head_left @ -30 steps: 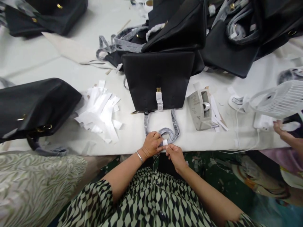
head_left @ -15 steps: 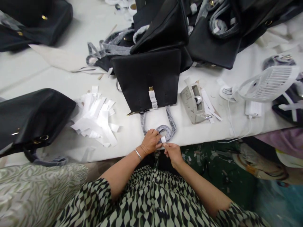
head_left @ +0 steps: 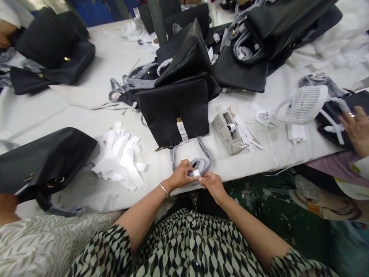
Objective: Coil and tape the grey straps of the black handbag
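Observation:
At the table's front edge lies a coiled bag strap (head_left: pixel 203 163) in clear wrapping, with a white paper strip (head_left: pixel 196 173) across its near side. My left hand (head_left: pixel 182 175) grips the coil from the left, its thumb by the strip. From the right, my right hand (head_left: pixel 211 184) pinches at the strip's end; what sits between those fingertips is partly hidden. Two wrapped lengths of strap run from the coil to a black handbag (head_left: pixel 173 111) lying just beyond it. White wrapping covers the tab under the bag's gold clasp (head_left: pixel 179 120).
White paper strips (head_left: pixel 119 157) lie in a heap to the left, beside another black bag (head_left: pixel 49 161). A tape dispenser (head_left: pixel 227 132) and a white fan (head_left: pixel 302 105) stand right. More black bags (head_left: pixel 184 57) are piled behind. A co-worker's hand (head_left: pixel 357 127) is at far right.
The white strip now lies flatter across the coil, and my right fingers have shifted slightly with it. The view has tilted up, and a co-worker's hand has appeared at the right.

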The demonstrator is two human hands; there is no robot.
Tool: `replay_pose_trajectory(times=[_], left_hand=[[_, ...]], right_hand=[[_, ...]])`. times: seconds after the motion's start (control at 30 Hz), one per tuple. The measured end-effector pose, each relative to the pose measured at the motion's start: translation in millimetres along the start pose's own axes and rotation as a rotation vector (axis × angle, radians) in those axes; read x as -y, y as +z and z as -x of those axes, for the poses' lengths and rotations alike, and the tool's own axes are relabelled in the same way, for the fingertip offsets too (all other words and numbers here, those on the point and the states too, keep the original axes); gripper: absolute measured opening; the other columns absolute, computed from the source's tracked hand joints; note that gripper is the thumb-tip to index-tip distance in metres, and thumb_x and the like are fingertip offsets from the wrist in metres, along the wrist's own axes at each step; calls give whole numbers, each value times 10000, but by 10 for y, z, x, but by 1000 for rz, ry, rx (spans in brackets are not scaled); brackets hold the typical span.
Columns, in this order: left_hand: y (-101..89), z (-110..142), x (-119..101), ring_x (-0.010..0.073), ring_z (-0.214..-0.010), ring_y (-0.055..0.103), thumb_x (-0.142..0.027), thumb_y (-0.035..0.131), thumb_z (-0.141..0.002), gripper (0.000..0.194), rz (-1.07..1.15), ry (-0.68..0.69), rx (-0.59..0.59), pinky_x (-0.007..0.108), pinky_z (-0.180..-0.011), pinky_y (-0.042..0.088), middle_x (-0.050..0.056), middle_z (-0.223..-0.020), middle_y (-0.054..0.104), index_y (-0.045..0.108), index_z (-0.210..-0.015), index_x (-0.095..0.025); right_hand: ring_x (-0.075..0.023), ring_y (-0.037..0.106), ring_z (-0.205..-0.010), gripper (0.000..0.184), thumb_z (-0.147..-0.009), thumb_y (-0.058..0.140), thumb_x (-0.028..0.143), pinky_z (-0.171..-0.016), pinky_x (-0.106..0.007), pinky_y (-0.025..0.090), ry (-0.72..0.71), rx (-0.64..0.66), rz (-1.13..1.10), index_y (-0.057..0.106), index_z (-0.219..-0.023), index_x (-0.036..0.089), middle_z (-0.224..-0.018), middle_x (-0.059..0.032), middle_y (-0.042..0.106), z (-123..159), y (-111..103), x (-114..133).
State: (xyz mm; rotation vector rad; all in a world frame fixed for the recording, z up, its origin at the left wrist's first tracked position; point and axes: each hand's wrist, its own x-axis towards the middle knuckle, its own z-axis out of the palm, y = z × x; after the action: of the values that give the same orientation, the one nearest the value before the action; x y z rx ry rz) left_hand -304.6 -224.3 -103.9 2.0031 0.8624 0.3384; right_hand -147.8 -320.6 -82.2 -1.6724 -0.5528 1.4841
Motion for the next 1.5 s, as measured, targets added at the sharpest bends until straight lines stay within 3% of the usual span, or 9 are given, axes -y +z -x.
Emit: replay_pose_trajectory(times=[0.17, 0.3, 0.47, 0.57, 0.73, 0.97, 1.2, 1.37, 1.5], left_hand=[[-307, -87, -123, 155, -822, 506, -406, 761, -654, 303, 433, -171, 84, 265, -739, 418, 26, -874, 511, 684, -798, -150], [-553, -175, -253, 126, -759, 511, -416, 796, -621, 359, 722, -251, 66, 226, -659, 389, 31, -873, 534, 671, -788, -125], [-769, -254, -345, 99, -667, 492, -416, 835, -587, 407, 965, -283, 57, 214, -614, 357, 23, -781, 529, 650, -774, -105], [-841, -242, -369, 99, -670, 483, -426, 843, -578, 423, 948, -280, 46, 211, -602, 343, 30, -781, 536, 661, -780, -103], [-824, -199, -439, 100, -679, 474, -487, 810, -612, 443, 952, -275, -52, 215, -601, 341, 33, -798, 527, 662, -781, -105], [-766, -234, -480, 104, -670, 472, -498, 770, -652, 419, 972, -259, -254, 219, -616, 379, 31, -784, 529, 665, -788, -116], [-723, -164, -426, 80, -561, 428, -521, 744, -660, 459, 1008, -364, -381, 214, -535, 339, 1, -702, 514, 630, -851, -120], [-632, -210, -500, 128, -708, 449, -458, 705, -730, 323, 509, -276, -522, 257, -661, 387, 1, -759, 469, 618, -731, -147], [-398, -245, -624, 174, -803, 464, -391, 719, -725, 255, 190, -170, -572, 310, -731, 422, 24, -831, 454, 598, -717, -167]], right_hand=[[-108, 498, -552, 303, -676, 716, 434, -533, -237, 395, -182, 48, 6, 580, -691, 164, -586, 9, 600, -60, 32, 240], [-110, 482, -481, 347, -678, 717, 487, -478, -246, 375, -238, 83, 19, 585, -648, 168, -548, -15, 616, -181, 115, 515], [-116, 513, -528, 328, -757, 660, 468, -537, -256, 413, -273, 340, -17, 597, -656, 162, -591, -23, 635, -291, 108, 867], [-116, 517, -544, 312, -768, 649, 452, -561, -258, 410, -283, 436, 69, 608, -665, 160, -595, -19, 637, -335, 49, 1005], [-109, 492, -503, 358, -737, 675, 469, -542, -250, 364, -228, 440, 83, 571, -586, 162, -511, -7, 595, -431, 77, 1022], [-95, 441, -453, 414, -692, 692, 537, -489, -239, 323, -196, 336, -4, 539, -577, 171, -476, 2, 566, -601, 304, 865], [-168, 576, -699, 323, -716, 672, 494, -584, -259, 405, -226, 79, 55, 640, -752, 174, -709, -42, 661, -460, 171, 961], [-251, 587, -1004, 460, -714, 671, 538, -722, -311, 469, -113, 156, -19, 674, -1029, 204, -1051, -96, 677, -189, 216, 1122], [-247, 614, -939, 467, -727, 672, 543, -779, -343, 493, -81, 155, -75, 669, -1020, 180, -981, -87, 695, -86, 308, 1064]])
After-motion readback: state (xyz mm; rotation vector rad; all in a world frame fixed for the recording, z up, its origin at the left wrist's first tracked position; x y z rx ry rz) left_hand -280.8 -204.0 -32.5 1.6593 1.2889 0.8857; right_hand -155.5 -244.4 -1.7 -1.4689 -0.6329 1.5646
